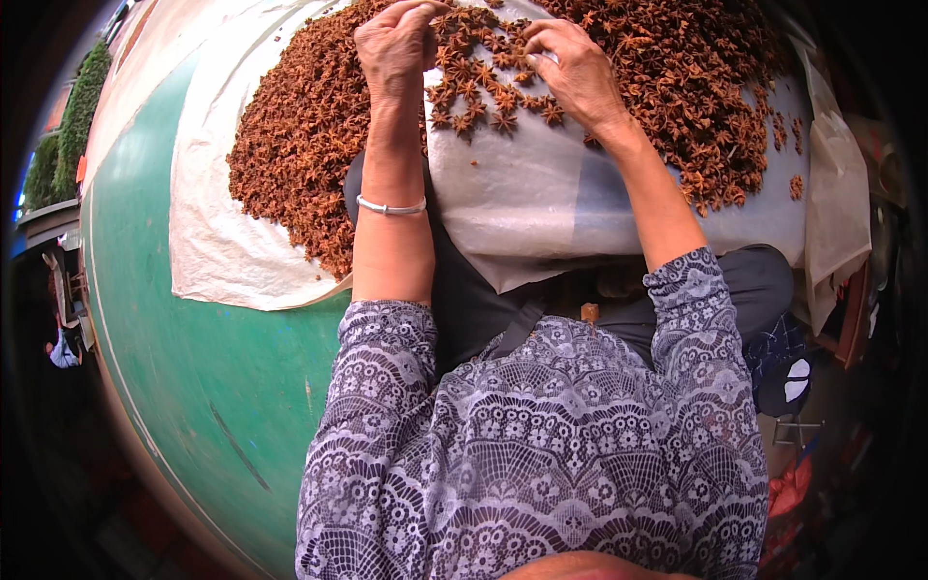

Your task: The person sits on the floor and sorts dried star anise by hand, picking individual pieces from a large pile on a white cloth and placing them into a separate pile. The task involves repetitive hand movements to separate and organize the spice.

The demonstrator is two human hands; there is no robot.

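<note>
Star anise pods lie scattered on a sheet-covered surface before me, with loose whole pods between my two hands. My left hand, with a pale bangle on its forearm, is curled at the top of the view; its fingertips are turned away, so what it holds is hidden. Over the right side of the loose pods, my right hand has its fingers bent with a small whitish thing at the thumb; whether it pinches a pod cannot be told. A dense heap of star anise lies to its right.
At the left, a large heap of star anise rests on a white woven sheet over the green floor. A pale sheet hangs at the right edge of the work surface. Far left, a person is small in view.
</note>
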